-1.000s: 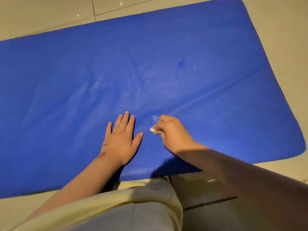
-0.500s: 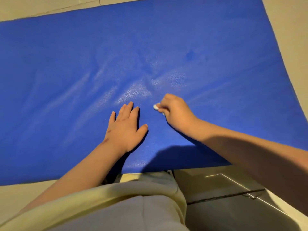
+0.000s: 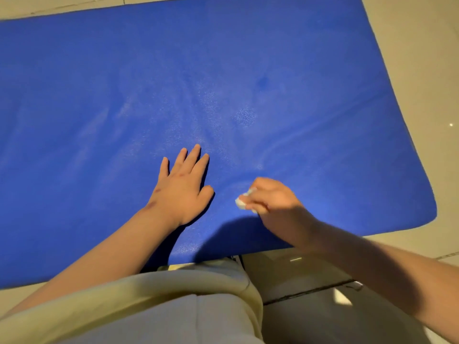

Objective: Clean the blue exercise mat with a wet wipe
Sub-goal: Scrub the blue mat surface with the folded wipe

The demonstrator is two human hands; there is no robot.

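the left hand (image 3: 182,187) lies flat on the blue exercise mat (image 3: 248,58), fingers straight and a little spread, pinning it down and gripping nothing. just beside its thumb, the right hand (image 3: 272,202) has its fingers curled round a small balled-up wet wipe (image 3: 243,200). a white bit pokes out past the fingertips and seems to be down on the mat, near the edge closest to the person. from where i stand the trouble is the mat itself: it looks soft and is rucked into shallow folds beyond both sets of fingertips. a hard push could bunch it, or drag it over the floor (image 3: 422,58) if the flat hand lifts. the wipe is such a tiny wad that knuckles may rub instead of cloth, or it could slip out. a darker spot (image 3: 263,82) well beyond the right fingertips could easily get missed.
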